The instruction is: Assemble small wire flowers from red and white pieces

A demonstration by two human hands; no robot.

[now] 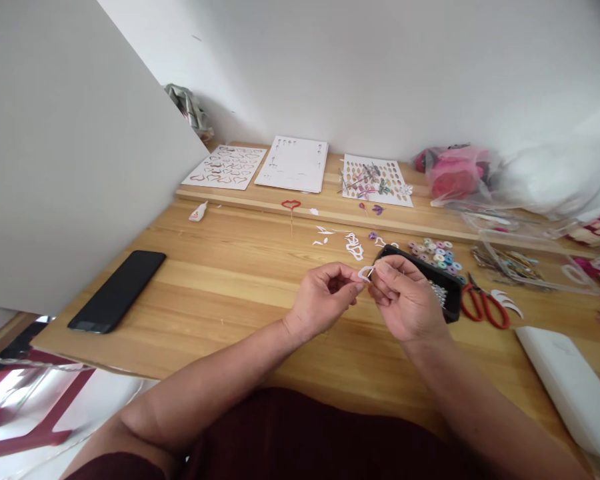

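Both hands pinch one small white paper loop (365,272) above the wooden table (230,280): left hand (325,299) and right hand (405,297) fingertips closed on it, black tray (450,293) just behind.

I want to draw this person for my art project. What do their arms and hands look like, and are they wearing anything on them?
Both arms are bare from the elbows down, with no sleeves showing on them. The left hand and the right hand wear no gloves, and no rings, watch or bracelet can be seen. At the bottom of the picture there is dark maroon clothing on the person's body.
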